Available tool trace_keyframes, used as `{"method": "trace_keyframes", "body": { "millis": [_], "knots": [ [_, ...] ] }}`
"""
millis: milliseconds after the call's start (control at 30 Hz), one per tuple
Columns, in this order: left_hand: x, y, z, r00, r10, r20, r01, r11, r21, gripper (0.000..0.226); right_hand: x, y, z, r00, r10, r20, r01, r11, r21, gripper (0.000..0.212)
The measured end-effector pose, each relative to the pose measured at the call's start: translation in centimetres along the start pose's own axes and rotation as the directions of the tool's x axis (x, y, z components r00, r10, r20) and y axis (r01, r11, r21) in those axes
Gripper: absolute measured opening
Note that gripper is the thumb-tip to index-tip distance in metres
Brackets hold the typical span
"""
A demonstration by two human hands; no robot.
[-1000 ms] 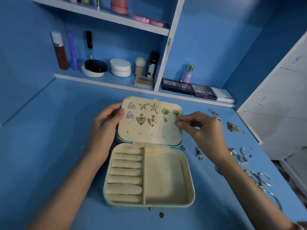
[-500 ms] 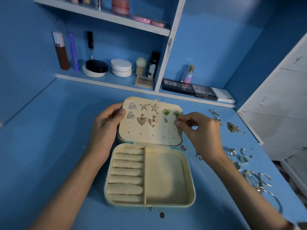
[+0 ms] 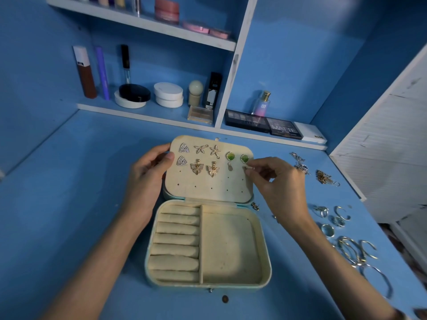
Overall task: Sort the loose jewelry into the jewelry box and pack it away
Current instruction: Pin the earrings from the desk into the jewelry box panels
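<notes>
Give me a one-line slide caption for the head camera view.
Left hand steadies the open jewelry box lid while the right hand pinches a small earring at its right edge.

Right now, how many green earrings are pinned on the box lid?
2, side by side at the right end of the lid, top row: inner green earring, outer green earring. None looks hidden.

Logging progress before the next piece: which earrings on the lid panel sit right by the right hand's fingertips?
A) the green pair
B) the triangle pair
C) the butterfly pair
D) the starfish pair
A: the right hand pinches a small earring at the right edge of the lid panel, just under the green pair. The left hand grips the panel's opposite edge.
</notes>
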State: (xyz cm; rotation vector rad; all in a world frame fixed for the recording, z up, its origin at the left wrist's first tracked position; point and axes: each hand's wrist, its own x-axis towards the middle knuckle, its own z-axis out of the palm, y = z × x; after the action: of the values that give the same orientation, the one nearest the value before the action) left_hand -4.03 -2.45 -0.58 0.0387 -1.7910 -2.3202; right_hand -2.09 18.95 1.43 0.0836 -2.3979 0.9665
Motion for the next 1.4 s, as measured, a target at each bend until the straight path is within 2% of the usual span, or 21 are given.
{"method": "trace_keyframes", "body": {
  "millis": [333,567,700,900,1033,1167,1300,1400],
  "knots": [
    [0.1,-0.1,0.0,1.0,0.005,0.003,-0.005,1.0,-0.003,0.024,-0.2,0.1,-0.1,0.998,0.045,0.031,-0.046,0.998,0.029,0.004],
    [0.2,-0.2,-0.2,1.0,-0.004,0.008,0.004,1.0,0.005,0.025,-0.3,0.2,-0.1,0.996,0.052,0.069,-0.055,0.997,0.046,0.01],
    [0.2,-0.2,-0.1,1.0,-0.006,0.002,0.006,1.0,-0.002,0.025,0.0,0.4,-0.8,0.987,0.112,0.112,-0.123,0.988,0.098,0.012],
    [0.1,-0.1,-0.1,1.0,-0.003,0.014,0.003,1.0,0.008,0.023,1.9,2.2,-2.9,0.974,0.216,0.074,-0.225,0.963,0.147,0.021],
    [0.2,-0.1,-0.1,1.0,-0.009,0.006,0.009,1.0,0.017,0.023,3.1,4.0,-3.7,0.962,0.257,0.093,-0.264,0.962,0.07,0.019],
    [0.1,-0.1,-0.1,1.0,-0.006,-0.002,0.006,1.0,0.018,0.023,4.1,5.0,-3.6,0.946,0.264,0.187,-0.244,0.962,-0.123,0.011],
    [0.1,0.0,0.0,1.0,0.009,-0.007,-0.009,1.0,0.022,0.025,4.7,5.6,-3.1,0.921,0.272,0.28,-0.187,0.937,-0.293,0.014],
    [0.1,0.0,0.0,1.0,0.003,-0.01,-0.002,1.0,0.016,0.025,4.7,5.7,-3.2,0.908,0.281,0.31,-0.184,0.934,-0.307,0.022]
  ]
}}
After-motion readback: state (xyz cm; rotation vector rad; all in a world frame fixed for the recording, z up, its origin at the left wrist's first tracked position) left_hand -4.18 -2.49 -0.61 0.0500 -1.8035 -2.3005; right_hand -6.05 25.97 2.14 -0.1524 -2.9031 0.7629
